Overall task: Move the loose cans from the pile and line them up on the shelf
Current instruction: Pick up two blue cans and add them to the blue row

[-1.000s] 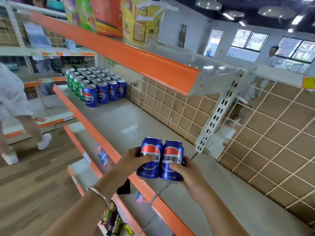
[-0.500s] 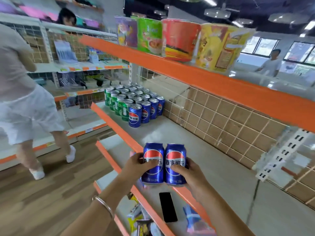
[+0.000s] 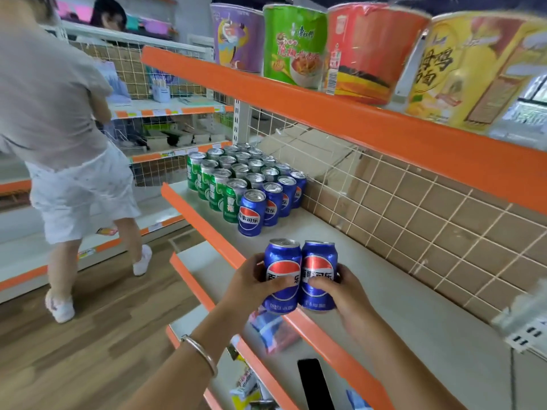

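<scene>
— Where are our hands?
— Our left hand (image 3: 251, 281) holds the first blue cola can (image 3: 282, 258), and our right hand (image 3: 347, 297) holds the second blue cola can (image 3: 320, 257). On each hand the fingers are curled round the can and clamped on it, with the thumb across the front label.
— How do the two cans stand?
— Both are upright, side by side and touching each other, above the orange front edge (image 3: 213, 229) of the middle shelf (image 3: 399, 306). We cannot tell if their bottoms rest on it.
— What is already on that shelf?
— Farther along it we see a block of cans in rows. The green cans (image 3: 217, 190) are along the front edge, and a row of blue cans (image 3: 251, 216) closes the block on our side. Our two cans are near this row but apart from it.
— What else is around us?
— Four big noodle cups (image 3: 293, 42) stand on the upper shelf. A black phone (image 3: 315, 383) lies on a lower shelf. We wear a metal bangle (image 3: 201, 350) on the left wrist, and another person (image 3: 59, 128) stands in the aisle.
</scene>
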Tool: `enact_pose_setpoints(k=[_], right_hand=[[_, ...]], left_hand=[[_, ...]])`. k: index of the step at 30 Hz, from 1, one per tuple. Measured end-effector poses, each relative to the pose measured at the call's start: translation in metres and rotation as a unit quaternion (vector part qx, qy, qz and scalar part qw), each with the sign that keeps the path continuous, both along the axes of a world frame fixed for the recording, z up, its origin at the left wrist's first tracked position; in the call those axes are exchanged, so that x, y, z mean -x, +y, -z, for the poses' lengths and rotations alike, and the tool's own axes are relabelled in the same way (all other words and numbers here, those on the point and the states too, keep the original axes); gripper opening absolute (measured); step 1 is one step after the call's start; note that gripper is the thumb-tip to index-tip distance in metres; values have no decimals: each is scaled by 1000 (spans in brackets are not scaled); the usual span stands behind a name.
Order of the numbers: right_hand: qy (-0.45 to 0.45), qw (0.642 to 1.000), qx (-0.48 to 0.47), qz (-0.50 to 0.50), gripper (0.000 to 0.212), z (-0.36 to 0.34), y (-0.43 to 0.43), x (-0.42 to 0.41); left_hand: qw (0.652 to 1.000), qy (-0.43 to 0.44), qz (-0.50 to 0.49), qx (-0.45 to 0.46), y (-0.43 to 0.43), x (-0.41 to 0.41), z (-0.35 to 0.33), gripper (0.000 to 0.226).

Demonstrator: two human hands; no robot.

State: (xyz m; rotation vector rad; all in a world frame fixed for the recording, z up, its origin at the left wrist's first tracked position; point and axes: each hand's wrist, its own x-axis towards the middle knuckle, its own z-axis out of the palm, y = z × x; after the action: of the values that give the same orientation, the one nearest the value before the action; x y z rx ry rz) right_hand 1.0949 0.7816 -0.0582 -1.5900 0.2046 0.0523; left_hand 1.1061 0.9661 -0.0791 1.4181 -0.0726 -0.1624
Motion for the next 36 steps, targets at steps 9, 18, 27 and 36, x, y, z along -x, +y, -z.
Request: enact_pose_setpoints(k=[9, 18, 27, 36], right_hand=[[-1, 1000, -22, 16, 49, 16, 0, -90], [-24, 992, -61, 109, 60, 41, 5, -142], [-77, 990, 49, 106, 81, 54, 8, -179], [-102, 990, 67, 68, 81, 38, 6, -215]], left_hand=[[999, -28, 24, -13, 1, -82, 17, 61], [998, -48, 37, -17, -1, -114, 28, 53], [983, -120, 67, -118, 16, -133, 39, 68], [980, -111, 100, -131, 24, -133, 35, 70]])
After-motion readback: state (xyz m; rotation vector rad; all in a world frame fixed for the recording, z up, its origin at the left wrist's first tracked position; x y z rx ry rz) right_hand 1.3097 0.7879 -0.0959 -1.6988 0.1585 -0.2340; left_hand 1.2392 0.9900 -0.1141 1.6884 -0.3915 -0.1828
